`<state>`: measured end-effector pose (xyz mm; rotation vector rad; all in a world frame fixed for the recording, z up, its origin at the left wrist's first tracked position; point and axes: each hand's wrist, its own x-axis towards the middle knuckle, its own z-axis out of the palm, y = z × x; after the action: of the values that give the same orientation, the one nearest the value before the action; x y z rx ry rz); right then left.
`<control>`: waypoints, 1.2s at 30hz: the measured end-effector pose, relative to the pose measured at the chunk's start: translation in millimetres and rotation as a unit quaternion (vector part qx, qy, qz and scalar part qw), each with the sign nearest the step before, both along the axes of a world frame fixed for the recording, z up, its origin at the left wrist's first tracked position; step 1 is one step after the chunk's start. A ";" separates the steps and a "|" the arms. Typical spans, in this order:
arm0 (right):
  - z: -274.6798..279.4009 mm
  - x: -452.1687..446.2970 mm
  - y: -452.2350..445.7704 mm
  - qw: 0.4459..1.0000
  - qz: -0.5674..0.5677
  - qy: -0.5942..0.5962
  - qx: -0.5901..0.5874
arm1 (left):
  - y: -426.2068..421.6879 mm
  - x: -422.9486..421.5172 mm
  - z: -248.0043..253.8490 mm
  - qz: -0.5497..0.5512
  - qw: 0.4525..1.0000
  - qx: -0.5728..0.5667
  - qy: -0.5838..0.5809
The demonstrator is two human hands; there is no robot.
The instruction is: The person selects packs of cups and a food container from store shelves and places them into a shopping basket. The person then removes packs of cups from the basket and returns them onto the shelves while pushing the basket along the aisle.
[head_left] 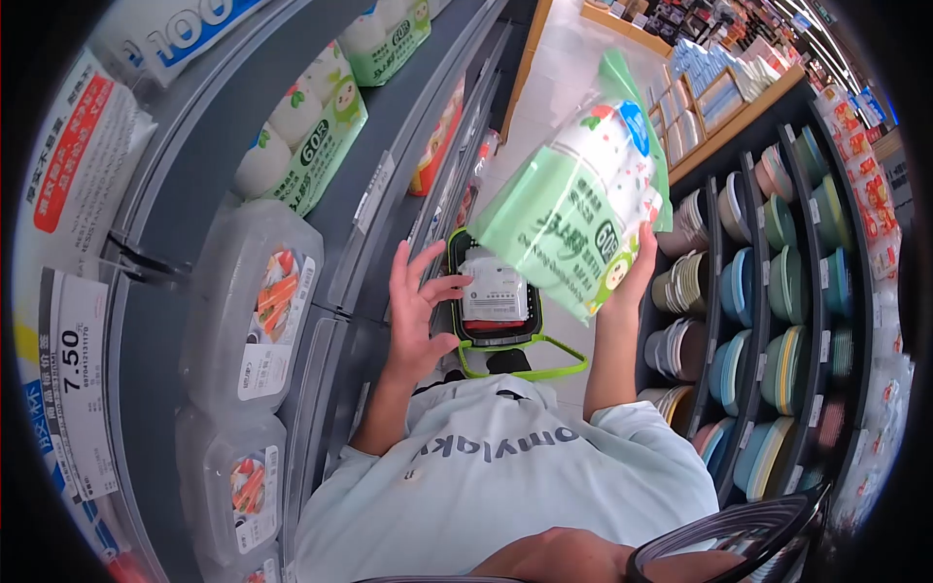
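Note:
My right hand [637,270] grips the lower right side of a green-and-white plastic pack of rolls [583,194] marked 60. The pack is raised and tilted in front of me, and most of my right fingers are hidden behind it. My left hand [420,316] is raised with its fingers spread and nothing in it, left of the pack. Below my hands, near my feet, is a black shopping basket with a green rim [455,255] and a green handle [564,367]. A white flat packet [494,290] lies in the basket, with something red under its near end.
At left, a dark shelf holds similar roll packs [316,136], clear plastic food containers [258,311] and a price tag [78,379] reading 7.50. Stacked bowls [734,287] fill the shelving at right. The pale aisle floor [562,58] runs ahead between them.

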<state>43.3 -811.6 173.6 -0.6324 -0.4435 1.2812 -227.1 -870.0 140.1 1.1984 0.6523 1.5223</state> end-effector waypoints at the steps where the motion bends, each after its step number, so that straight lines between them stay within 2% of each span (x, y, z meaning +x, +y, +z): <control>1: 2.1 2.1 -0.3 1.000 0.009 0.013 0.011 | 0.1 3.3 -0.5 0.002 1.000 0.010 0.017; 6: -7.4 11.2 -13.3 1.000 -0.001 0.017 -0.016 | 5.3 13.2 6.3 -0.013 0.998 0.044 0.051; 8: -5.4 10.9 -22.4 0.996 0.004 -0.085 -0.025 | 8.1 17.2 9.4 0.020 0.997 0.057 0.043; 10: 2.1 8.2 -30.7 0.993 -0.003 -0.117 -0.012 | 3.5 20.0 12.0 0.011 0.998 0.060 0.029; 12: 6.9 9.1 -36.1 0.990 0.011 -0.140 0.017 | -0.3 21.1 16.7 -0.029 0.999 -0.020 0.016; 18: 20.9 3.7 -41.7 0.985 0.012 -0.150 0.083 | 3.1 18.3 4.6 -0.042 0.999 -0.017 0.011; 20: 17.7 1.4 -38.9 0.969 -0.010 -0.220 0.108 | 3.1 17.2 3.3 -0.041 0.999 -0.011 0.011; 23: 24.1 -0.2 -35.7 0.973 -0.037 -0.211 0.085 | 1.0 15.3 2.4 -0.012 0.999 0.021 0.038; 25: 26.3 0.6 -34.5 0.976 -0.034 -0.204 0.069 | -3.8 8.0 0.7 0.008 0.998 -0.033 0.050; 27: 27.2 0.1 -33.0 0.985 -0.028 -0.167 0.044 | -5.7 1.3 0.9 0.005 0.997 -0.014 0.071; 36: 17.3 9.8 -27.2 0.972 -0.042 -0.216 0.083 | -2.1 2.2 0.1 0.079 0.980 0.005 0.182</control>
<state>53.1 -838.8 190.8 -0.7804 -0.8639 1.0095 -224.9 -872.2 140.3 1.4777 1.0027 1.4464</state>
